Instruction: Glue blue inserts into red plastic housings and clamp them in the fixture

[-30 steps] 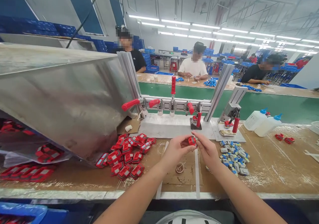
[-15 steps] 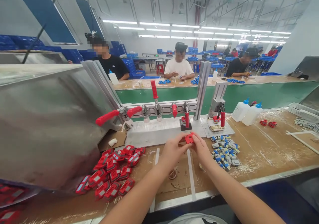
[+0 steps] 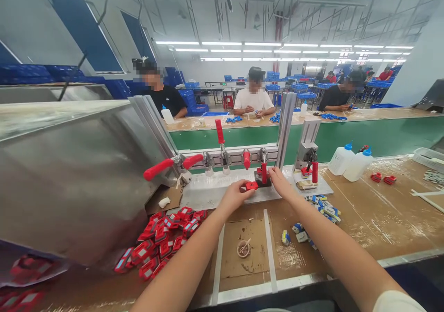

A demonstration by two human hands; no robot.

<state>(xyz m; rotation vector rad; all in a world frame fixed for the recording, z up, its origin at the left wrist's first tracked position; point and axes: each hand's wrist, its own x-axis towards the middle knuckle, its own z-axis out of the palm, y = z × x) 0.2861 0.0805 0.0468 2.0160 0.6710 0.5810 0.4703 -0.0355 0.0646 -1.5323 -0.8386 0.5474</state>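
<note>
At an assembly line worktop (image 3: pixel 364 219), a worker's left hand (image 3: pixel 234 196) pinches a small red part (image 3: pixel 250 185) between thumb and fingers and holds it on the pale fixture plate (image 3: pixel 211 189), just left of the dark seat beneath an upright red-handled toggle clamp (image 3: pixel 264 172). The right hand (image 3: pixel 280 182) reaches in from the other side, its fingers loosely curled at the base of that clamp; whether they grip anything cannot be told from this angle. The step in hand looks to be loading the part into the fixture. The next move would seem to call for sliding the piece squarely under the clamp and holding it flat while the handle is thrown. A heap of like red parts (image 3: pixel 163 238) lies at the mouth of a steel chute (image 3: pixel 76 177) on the left, a scatter of blue-and-white pieces (image 3: pixel 322 208) on the right near two glue bottles (image 3: pixel 350 161), and a small cup (image 3: pixel 243 248) sits near the front edge. Across a green conveyor (image 3: pixel 381 134), other people work at a second bench.
</note>
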